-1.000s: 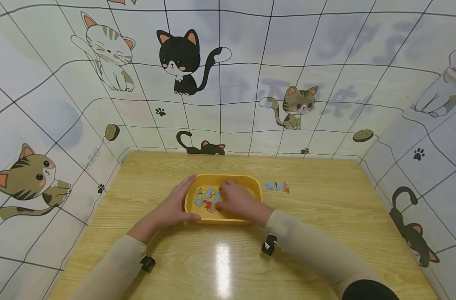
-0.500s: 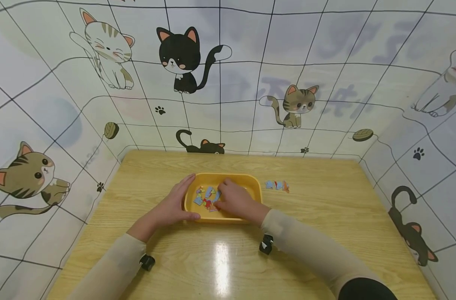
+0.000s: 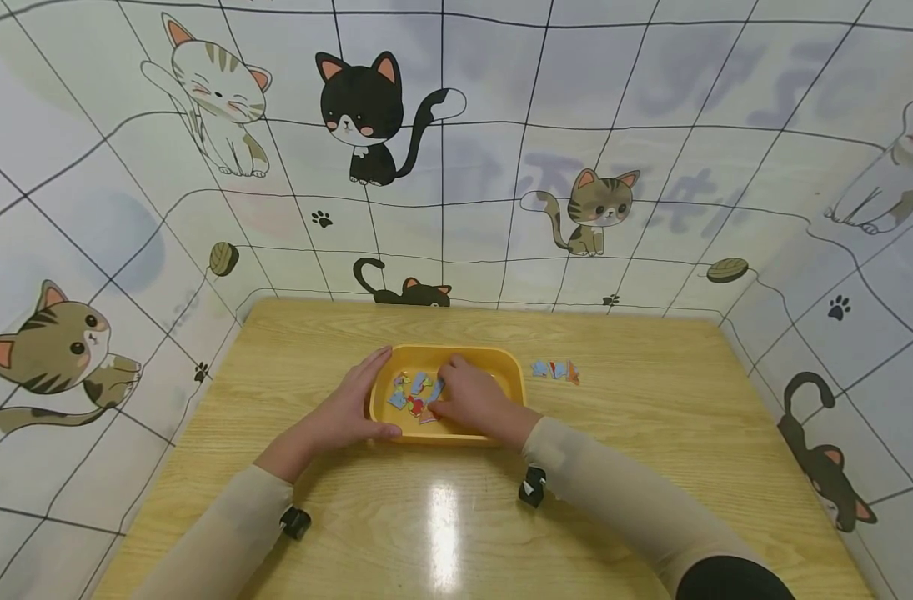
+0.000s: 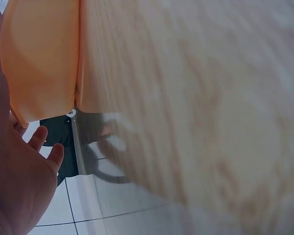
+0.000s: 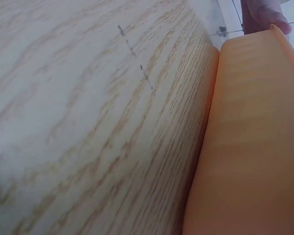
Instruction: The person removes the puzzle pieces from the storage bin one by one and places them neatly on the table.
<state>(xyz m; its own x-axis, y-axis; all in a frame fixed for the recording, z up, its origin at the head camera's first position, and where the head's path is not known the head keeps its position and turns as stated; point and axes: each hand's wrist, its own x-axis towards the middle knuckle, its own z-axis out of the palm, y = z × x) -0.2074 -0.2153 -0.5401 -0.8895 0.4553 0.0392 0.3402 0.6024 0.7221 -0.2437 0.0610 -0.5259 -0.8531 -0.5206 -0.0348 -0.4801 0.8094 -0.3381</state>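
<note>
At the yellow tray (image 3: pixel 426 439)

My left hand (image 3: pixel 349 408) grips its left end, likely to steady it. Puzzle pieces (image 3: pixel 415 406) lie inside, mostly left; my right hand (image 3: pixel 474 397) reaches in beside them, fingertips obscured, so I can't tell whether they pinch one. Farther right, a short row (image 3: pixel 557 371) lies apart on the table (image 3: pixel 651 442).

The yellow tray (image 3: pixel 441 440) sits flat and upright, rounded at the corners, its left end held by the left hand (image 3: pixel 348 409). Inside, small flat printed pieces (image 3: pixel 415 406) lie scattered across the left half, blue, red and orange, and the right hand (image 3: pixel 473 398) is right in among them! Off the tray's right side, three more pieces (image 3: pixel 557 370) lie in a short row, orange rightmost.
</note>
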